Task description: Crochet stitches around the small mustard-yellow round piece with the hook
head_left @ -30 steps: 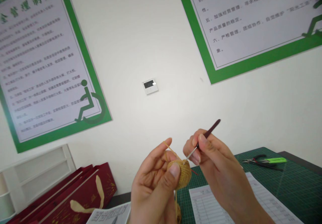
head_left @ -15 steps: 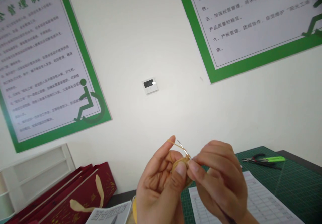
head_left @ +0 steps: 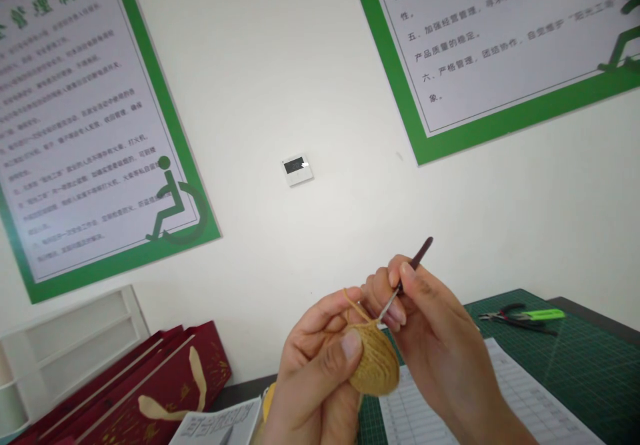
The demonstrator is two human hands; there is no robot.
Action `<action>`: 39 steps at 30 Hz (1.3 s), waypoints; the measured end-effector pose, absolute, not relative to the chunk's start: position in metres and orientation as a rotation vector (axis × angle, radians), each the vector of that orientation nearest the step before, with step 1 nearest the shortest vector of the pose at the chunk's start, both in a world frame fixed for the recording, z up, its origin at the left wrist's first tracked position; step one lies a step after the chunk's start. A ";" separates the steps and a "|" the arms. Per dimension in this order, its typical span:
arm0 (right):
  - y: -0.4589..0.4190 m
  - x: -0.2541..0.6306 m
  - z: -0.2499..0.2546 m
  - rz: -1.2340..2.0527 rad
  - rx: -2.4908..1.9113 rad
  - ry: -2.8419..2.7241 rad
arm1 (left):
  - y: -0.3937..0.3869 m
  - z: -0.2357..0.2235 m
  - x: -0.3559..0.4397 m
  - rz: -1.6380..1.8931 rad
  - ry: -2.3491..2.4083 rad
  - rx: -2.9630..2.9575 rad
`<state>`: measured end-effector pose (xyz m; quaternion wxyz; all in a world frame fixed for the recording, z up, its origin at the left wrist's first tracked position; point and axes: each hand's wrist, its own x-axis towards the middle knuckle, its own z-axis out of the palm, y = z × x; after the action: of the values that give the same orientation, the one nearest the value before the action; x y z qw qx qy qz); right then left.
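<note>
Left hand (head_left: 313,365) pinching a tan crocheted yarn disc (head_left: 375,358) tight, right hand (head_left: 440,328) narrowly gripping a slim dark-handled steel crochet hook (head_left: 411,270), tip right at the disc's 12 o'clock edge.

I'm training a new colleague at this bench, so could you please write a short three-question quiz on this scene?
1. Which hand holds the crochet hook?
2. True or false: the pliers lie on the green cutting mat.
3. What is the left hand holding?
A. A crocheted yarn piece
B. A red bag
C. A paper form

Key:
1. The right hand
2. True
3. A
</note>
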<state>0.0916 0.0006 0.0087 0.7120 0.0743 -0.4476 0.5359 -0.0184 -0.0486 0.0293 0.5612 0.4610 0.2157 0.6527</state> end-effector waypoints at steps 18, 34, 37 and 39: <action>0.009 0.091 0.000 0.802 0.119 -1.098 | -0.043 0.021 -0.010 1.909 0.688 1.222; 0.004 0.113 0.004 0.054 0.177 -1.377 | -0.050 0.026 -0.011 1.797 0.667 1.061; 0.000 0.114 0.004 -0.169 0.113 -1.415 | -0.052 0.028 -0.010 1.767 0.643 1.020; -0.003 0.111 0.002 -0.305 0.014 -1.390 | -0.053 0.029 -0.009 1.741 0.619 1.005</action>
<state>0.1106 -0.0027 0.0022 0.7574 0.0065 -0.6377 -0.1401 -0.0094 -0.0534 0.0286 0.4961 0.4147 0.2555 0.7187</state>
